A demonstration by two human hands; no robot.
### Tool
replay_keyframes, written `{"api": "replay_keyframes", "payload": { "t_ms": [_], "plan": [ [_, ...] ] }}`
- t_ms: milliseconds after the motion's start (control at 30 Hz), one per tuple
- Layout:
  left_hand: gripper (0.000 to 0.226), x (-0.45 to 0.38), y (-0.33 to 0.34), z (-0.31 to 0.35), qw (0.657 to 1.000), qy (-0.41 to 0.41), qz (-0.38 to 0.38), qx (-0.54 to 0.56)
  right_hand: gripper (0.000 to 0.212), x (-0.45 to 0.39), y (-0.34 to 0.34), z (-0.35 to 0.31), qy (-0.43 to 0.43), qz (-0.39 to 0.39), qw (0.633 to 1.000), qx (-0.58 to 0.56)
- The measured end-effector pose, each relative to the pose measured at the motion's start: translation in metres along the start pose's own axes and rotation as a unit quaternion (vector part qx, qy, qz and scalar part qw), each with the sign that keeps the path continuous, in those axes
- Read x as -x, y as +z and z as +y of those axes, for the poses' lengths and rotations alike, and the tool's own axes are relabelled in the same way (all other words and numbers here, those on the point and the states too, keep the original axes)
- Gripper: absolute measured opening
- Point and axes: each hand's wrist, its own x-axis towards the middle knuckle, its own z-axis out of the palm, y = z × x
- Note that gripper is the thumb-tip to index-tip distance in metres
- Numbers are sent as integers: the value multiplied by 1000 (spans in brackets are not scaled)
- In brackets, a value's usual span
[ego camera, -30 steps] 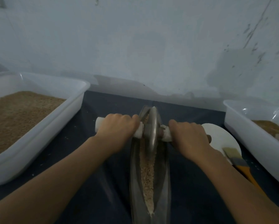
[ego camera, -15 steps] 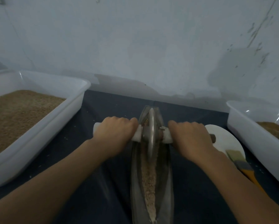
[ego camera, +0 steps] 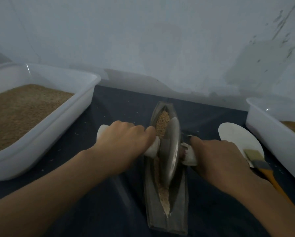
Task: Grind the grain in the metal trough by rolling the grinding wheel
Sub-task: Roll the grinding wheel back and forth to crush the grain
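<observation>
A long boat-shaped metal trough [ego camera: 167, 219] lies lengthwise in front of me on the dark cloth. Tan grain [ego camera: 162, 124] is heaped at its far end, and paler crushed grain lies along the near groove. The metal grinding wheel [ego camera: 171, 153] stands on edge in the trough's middle, slightly tilted. A white-wrapped axle handle [ego camera: 152, 150] runs through it. My left hand [ego camera: 124, 144] grips the left end of the handle. My right hand [ego camera: 216, 158] grips the right end, which it mostly hides.
A large white tub [ego camera: 61, 127] full of brown grain stands at the left. A second white tub [ego camera: 269, 134] with some brown material stands at the right. A white plate [ego camera: 237, 137] and an orange-handled brush [ego camera: 263, 166] lie beside my right hand. A wall rises close behind.
The wheel has rolled toward me from the far end to the trough's middle, uncovering the grain heap at the far end. Both hands came back with the handle.
</observation>
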Motion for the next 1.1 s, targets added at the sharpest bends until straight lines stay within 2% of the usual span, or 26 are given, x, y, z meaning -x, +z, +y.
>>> {"api": "replay_keyframes", "payload": {
  "t_ms": [100, 300, 433, 600, 767, 867, 933, 1033, 1100],
  "plan": [
    [57, -4, 3, -1, 1000, -13, 3, -5, 67, -3, 1, 1, 8, 1, 1000, 9],
    [33, -42, 25, -17, 998, -55, 6, -12, 34, -62, 24, 14, 58, 16, 998, 12],
    [36, -63, 30, -22, 997, -74, 5, -9, 31, -77, 31, 22, 67, 23, 997, 16],
    [34, -39, 16, -12, 998, -60, -7, -14, 36, -49, 15, 11, 54, -27, 998, -22],
    [67, 5, -1, 0, 999, -45, -15, 21, 44, -3, -12, -4, 13, -9, 1000, 9],
    [75, 11, -4, 2, 1000, -28, -3, -2, 47, 6, -10, -4, 0, -6, 1000, 30],
    [64, 2, 1, -1, 999, -37, -10, -9, 50, -5, -5, -1, 9, 7, 1000, 19],
    [38, -25, 13, -8, 998, -60, 5, -23, 42, -37, 14, 5, 48, 15, 999, 4],
    [31, -43, 22, -14, 997, -70, 5, -25, 39, -57, 25, 12, 64, 39, 997, 10]
  ]
}}
